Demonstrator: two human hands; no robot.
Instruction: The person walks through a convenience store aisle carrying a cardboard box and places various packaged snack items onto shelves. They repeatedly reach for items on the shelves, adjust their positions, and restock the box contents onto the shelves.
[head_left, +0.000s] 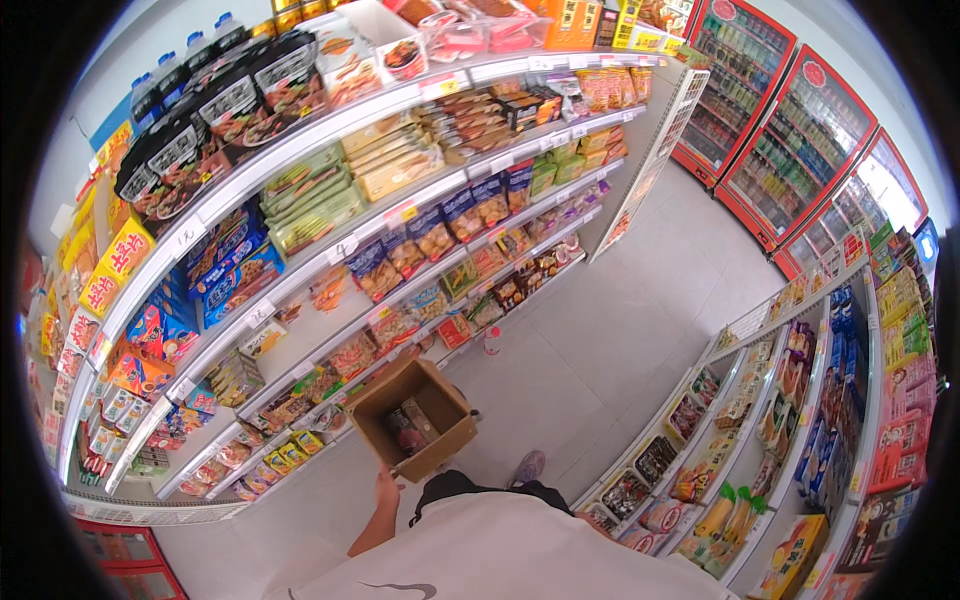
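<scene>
My left hand (388, 491) grips the near left corner of an open cardboard box (459, 437). At the bottom of the box lie a few packets (417, 421), partly in shadow and too small to make out. The box is tilted, with its far left side close to the lower tiers of the snack shelf (274, 367). Of my right arm only a sliver shows beside my shirt; the right hand is out of view.
A bottle with a red label (492, 341) stands on the tiled floor (577, 352) by the shelf's base. Another snack shelf (772, 420) borders the aisle on the right. Red-framed drinks fridges (802, 142) line the far wall. My shoe (529, 466) is beyond my shirt hem.
</scene>
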